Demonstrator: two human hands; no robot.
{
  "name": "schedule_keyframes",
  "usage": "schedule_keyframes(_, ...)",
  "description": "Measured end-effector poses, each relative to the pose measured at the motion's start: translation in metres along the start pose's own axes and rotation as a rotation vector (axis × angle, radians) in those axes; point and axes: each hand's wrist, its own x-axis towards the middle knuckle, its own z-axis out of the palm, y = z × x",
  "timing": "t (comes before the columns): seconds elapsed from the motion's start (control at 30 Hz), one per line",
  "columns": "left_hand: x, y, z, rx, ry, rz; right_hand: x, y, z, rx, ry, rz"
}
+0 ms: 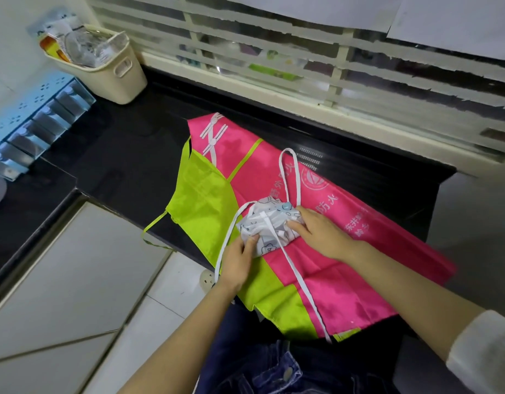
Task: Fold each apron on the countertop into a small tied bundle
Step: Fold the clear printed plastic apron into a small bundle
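Stands about midway on the first of two aprons, as a judgement. Shows a white bundle [269, 226] already folded small near the middle of the view, resting on top of the pink and green apron [274, 177] spread flat on the black countertop [126, 155].

Pinches the bundle's 7 o'clock corner with the left hand [238, 261], thumb on top and fingers tucked under. Clasps the 3 o'clock end with the right hand [322, 231], fingers curled onto the cloth.

Leaves the white straps [288, 155] loose. Sends one loop toward 12 o'clock, one band across the bundle's top and off toward 5 o'clock over the pink cloth, and another round at 9 o'clock past the left wrist. Shows no knot; cannot tell whether the crossing band passes underneath as well. Counts the folding of this piece as done and the tying as not yet done. Probably calls for winding the straps round and knotting them.

Leaves the pink and green apron wholly unfolded underneath, with its green tie [157, 231] hanging off the counter edge at 8 o'clock. Needs folding and tying in full.

Has a beige basket [114, 72] at 10 o'clock by the window [302, 61] and a blue drawer unit [32, 129] at 9 o'clock, both well apart from the work.
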Motion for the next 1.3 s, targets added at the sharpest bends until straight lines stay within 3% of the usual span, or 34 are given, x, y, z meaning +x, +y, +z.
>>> schedule_keyframes(0.13,0.008,-0.005,-0.005,0.122,-0.051,0.016,-0.002,0.000,-0.007,-0.002,-0.025,0.017)
schedule_keyframes(0.27,0.006,-0.001,-0.008,0.079,-0.090,0.099,-0.005,-0.008,-0.010,-0.130,0.050,-0.028)
schedule_keyframes(0.43,-0.004,-0.003,-0.018,0.029,-0.401,0.239,-0.024,-0.008,-0.012,-0.271,-0.026,-0.124)
schedule_keyframes(0.57,0.001,-0.002,-0.018,0.196,-0.487,0.223,-0.033,0.001,-0.004,-0.177,-0.021,0.005)
schedule_keyframes(0.83,0.020,0.010,-0.004,0.212,-0.198,-0.001,-0.015,0.000,0.004,-0.114,0.143,0.148)
schedule_keyframes(1.03,0.036,0.013,0.002,0.327,-0.142,-0.043,0.009,-0.003,0.005,-0.270,0.127,0.244)
schedule_keyframes(1.23,0.031,0.020,0.011,0.359,0.041,0.011,0.022,-0.005,0.007,-0.332,0.068,0.333)
schedule_keyframes(1.3,0.025,0.024,0.011,0.410,0.083,0.164,0.024,-0.005,0.007,-0.331,0.050,0.346)
